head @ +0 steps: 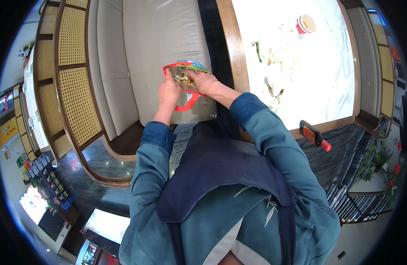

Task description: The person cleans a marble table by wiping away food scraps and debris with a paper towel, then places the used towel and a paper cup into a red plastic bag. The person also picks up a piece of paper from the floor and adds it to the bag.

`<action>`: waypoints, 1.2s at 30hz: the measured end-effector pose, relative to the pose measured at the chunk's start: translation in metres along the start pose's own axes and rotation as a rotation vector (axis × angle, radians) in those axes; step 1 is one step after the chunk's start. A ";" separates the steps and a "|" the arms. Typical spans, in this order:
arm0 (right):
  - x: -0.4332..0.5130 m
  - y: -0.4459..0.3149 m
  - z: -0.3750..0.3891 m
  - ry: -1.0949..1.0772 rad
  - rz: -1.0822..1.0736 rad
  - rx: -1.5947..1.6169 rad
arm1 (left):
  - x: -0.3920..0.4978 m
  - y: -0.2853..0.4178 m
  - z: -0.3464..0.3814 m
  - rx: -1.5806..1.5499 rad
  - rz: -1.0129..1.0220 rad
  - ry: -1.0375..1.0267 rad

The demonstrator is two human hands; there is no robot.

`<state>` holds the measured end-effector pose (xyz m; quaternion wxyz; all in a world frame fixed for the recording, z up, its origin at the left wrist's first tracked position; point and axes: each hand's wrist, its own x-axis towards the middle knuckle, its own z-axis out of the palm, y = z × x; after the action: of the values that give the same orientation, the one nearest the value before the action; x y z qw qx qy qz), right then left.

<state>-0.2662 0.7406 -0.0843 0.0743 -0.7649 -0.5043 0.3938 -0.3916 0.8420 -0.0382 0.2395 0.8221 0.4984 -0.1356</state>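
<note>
An opened shopping bag with red trim and handles (189,103) rests on the grey padded bench seat (163,36). Small brownish-yellow pieces (184,79) show inside its mouth; I cannot tell what they are. My left hand (169,91) grips the bag's left rim, thumb or finger along the red edge. My right hand (205,81) reaches over the right side of the opening, its fingertips inside near the pieces and partly hidden.
On the white marble table (329,66) to the right lie crumpled scraps (276,79), a green strip (258,52) and red-and-white paper cups (305,24). A dark bottle with a red cap (311,133) stands by the table's near edge. A woven-cane partition (78,96) backs the bench.
</note>
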 end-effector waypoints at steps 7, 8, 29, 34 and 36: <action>0.023 0.008 -0.016 0.136 -0.088 0.219 | -0.016 0.015 0.011 -0.059 0.244 -0.175; 0.036 0.024 -0.014 0.207 0.018 0.313 | -0.020 0.019 0.007 -0.078 0.252 -0.193; -0.071 0.044 0.043 0.275 -0.259 -0.013 | -0.033 0.047 -0.007 0.180 0.207 -0.252; -0.178 0.041 -0.013 0.875 -0.222 0.187 | -0.041 0.054 0.001 0.295 0.294 -0.305; -0.227 0.059 -0.022 0.981 0.080 0.071 | -0.043 0.060 0.000 0.377 0.342 -0.309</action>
<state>-0.2504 0.5303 0.0205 0.3138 -0.8758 -0.3666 0.0066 -0.3588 0.7865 -0.0034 0.1748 0.8937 0.2765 -0.3072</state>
